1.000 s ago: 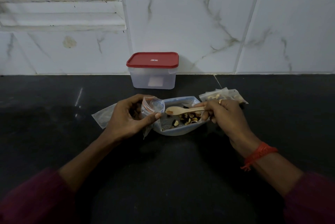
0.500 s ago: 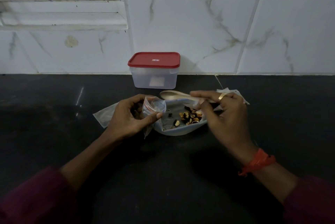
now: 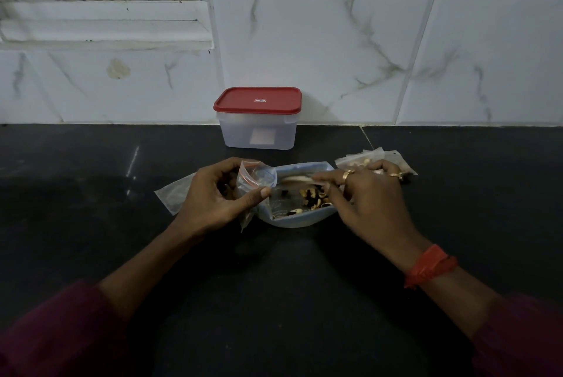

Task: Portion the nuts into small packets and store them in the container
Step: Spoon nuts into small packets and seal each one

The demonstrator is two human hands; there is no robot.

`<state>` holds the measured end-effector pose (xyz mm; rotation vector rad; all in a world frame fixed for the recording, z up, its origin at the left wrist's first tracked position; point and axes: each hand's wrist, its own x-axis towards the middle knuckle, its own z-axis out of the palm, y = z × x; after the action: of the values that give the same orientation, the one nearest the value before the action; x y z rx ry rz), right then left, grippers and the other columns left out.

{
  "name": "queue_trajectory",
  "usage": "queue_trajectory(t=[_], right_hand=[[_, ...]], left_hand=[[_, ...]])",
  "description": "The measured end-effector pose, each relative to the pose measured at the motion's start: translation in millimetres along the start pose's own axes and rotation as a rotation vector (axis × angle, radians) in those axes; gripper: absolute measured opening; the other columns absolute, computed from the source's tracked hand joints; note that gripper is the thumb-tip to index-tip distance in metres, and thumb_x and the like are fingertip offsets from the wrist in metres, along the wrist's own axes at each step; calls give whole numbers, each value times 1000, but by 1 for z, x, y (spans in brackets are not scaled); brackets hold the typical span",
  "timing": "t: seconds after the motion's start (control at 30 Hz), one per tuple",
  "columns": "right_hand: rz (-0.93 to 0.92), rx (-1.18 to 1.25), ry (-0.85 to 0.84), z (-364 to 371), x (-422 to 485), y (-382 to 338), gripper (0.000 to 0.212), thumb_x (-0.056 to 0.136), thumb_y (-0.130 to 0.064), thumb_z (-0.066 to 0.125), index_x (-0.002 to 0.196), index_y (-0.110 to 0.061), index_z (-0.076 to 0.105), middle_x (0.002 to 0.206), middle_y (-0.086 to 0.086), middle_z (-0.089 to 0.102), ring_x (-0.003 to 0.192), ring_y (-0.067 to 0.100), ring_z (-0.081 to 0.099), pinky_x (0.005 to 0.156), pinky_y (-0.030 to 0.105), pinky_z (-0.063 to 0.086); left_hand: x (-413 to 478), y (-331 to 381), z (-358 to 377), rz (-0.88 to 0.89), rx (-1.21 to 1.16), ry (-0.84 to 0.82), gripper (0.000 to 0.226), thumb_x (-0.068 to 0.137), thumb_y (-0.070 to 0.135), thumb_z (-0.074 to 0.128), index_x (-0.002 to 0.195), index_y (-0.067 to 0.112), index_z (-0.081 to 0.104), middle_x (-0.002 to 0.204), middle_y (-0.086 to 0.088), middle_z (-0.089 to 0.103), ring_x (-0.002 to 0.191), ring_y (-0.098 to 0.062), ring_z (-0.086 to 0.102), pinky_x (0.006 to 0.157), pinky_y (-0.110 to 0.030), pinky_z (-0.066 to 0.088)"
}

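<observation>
Left hand (image 3: 213,193) pinches small packet (image 3: 256,178) open.

Tabletop (image 3: 91,193): container (image 3: 257,129) at back centre, against the wall (image 3: 335,41). Open bag (image 3: 292,219) directly in front of it; nuts (image 3: 310,198) in its right half, spoon (image 3: 297,178) above them. Small packet (image 3: 257,178) at the bag's left edge, in left hand (image 3: 219,193). Flat packet (image 3: 173,196) left of that hand. Filled packets (image 3: 362,160) right-rear of bag, behind right hand (image 3: 368,196).

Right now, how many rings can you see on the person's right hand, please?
2: one gold ring on a finger by the spoon, another nearer the filled packets; palm-side hidden.
</observation>
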<state>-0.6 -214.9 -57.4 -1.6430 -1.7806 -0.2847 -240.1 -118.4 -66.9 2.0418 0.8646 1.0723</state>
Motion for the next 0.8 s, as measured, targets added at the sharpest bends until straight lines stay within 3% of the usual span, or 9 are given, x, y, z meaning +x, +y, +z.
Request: queue_trajectory(t=[0.07,0.2,0.4,0.5,0.63,0.8], right_hand=[[-32,-27,-41,4,-2,-1,26,93,-27,64,114,-39,72,82,-17,66,86,8,62,107,45,29],[-46,93,57,5,-1,-6,24,89,-37,53,101,-35,74,81,-22,66,75,0,59,103,40,30],[-58,68,-10,10,-2,-8,31,89,-35,56,116,-40,71,87,-18,73,81,-1,61,99,28,22],[-80,73,-37,12,0,-5,28,90,-36,55,111,-42,72,82,-23,70,77,-9,54,103,34,26],[-54,135,47,6,2,-2,26,89,-41,49,99,-39,73,79,-22,69,79,-4,59,100,34,27],[-105,142,-78,10,0,-4,31,90,-31,58,115,-46,70,80,-31,66,75,-13,54,102,38,31]], left_hand=[[0,1,1,4,-5,6,55,74,48,83,120,21,67,109,11,73,101,-7,70,84,-36,61],[0,1,1,6,-17,15,49,77,38,80,120,19,68,109,8,74,101,-8,70,84,-38,61],[1,1,1,22,-3,34,46,77,36,78,119,20,68,107,11,74,100,-8,70,83,-37,61],[0,2,1,30,-8,35,47,77,37,77,119,20,68,107,11,74,100,-8,70,84,-34,61],[0,1,1,34,-12,39,44,80,33,79,119,18,68,108,8,74,101,-10,71,84,-36,61],[0,2,0,35,-9,55,49,77,45,81,117,21,68,106,12,74,98,-11,71,82,-38,60]])
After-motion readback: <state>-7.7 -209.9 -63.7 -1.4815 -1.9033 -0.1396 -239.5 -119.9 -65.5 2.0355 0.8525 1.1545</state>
